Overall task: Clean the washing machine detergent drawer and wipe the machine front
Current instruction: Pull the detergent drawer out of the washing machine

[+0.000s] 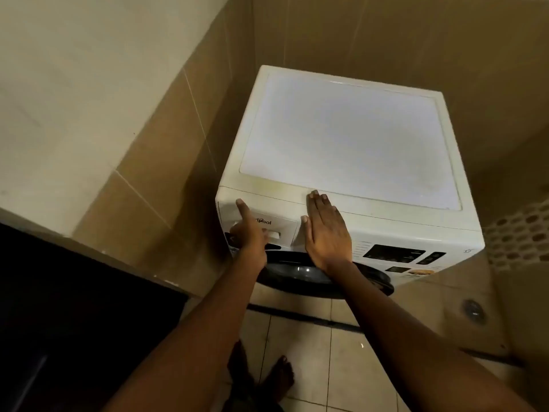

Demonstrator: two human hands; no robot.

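Drawer handle [274, 234] in left grip [251, 236]

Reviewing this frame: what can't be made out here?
Head view only.
Left hand: its own back hides its fingers at the drawer recess, so the grip is unclear.
Drawer: its inside is unseen, and the left hand covers part of its lettering.
Control panel: the labels are too small and blurred.
Door: mostly hidden by the steep angle.

The left grip [251, 236] hides the detergent drawer [285, 230] handle; control panel [392, 252] labels are unreadable.
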